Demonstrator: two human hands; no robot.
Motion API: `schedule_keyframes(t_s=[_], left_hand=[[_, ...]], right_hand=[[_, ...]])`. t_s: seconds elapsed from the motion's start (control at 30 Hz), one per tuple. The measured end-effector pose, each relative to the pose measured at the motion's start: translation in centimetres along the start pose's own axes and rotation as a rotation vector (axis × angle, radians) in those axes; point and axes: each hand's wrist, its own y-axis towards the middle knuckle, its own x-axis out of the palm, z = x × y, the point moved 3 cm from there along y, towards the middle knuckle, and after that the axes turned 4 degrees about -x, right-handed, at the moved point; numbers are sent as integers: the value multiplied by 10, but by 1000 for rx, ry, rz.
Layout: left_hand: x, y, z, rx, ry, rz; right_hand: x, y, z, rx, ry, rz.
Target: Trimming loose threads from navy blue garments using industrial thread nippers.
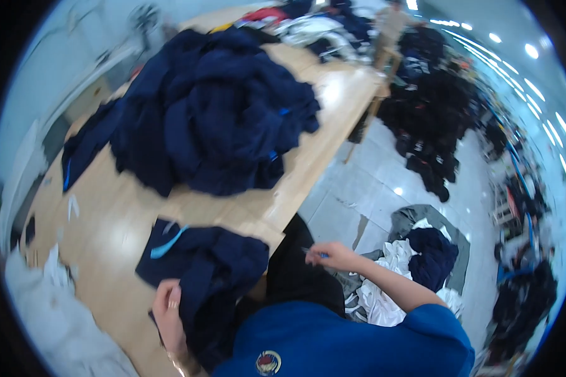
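Navy cloth, soft and matt, makes up the garment [223, 254], rumpled on the pale wooden table [116, 232] at eight o'clock from the view's centre, its deep folds running down toward the blue shirt [333, 345]. A light-blue strip [168, 244] slants across its upper left part (the brightest mark on it). The left hand [168, 305], at seven o'clock, touches its left edge, fingers together; whether it pinches cloth I cannot tell. The right hand [334, 256], at five o'clock, grasps a small object [322, 255], partly blue.
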Motion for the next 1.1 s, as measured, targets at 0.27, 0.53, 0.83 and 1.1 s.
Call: schedule_keyframes(t_s=[0.27, 0.53, 0.83, 1.1], left_hand=[[10, 11, 13, -110, -174, -238], [4, 8, 11, -173, -351, -314], [1, 15, 2, -171, -358, -335], [0, 16, 4, -169, -299, -358]], right_hand=[[24, 93, -161, -409, -382, -7], [54, 125, -183, -653, -507, -38], [60, 137, -185, -652, -605, -29], [58, 140, -192, -721, -685, -48]])
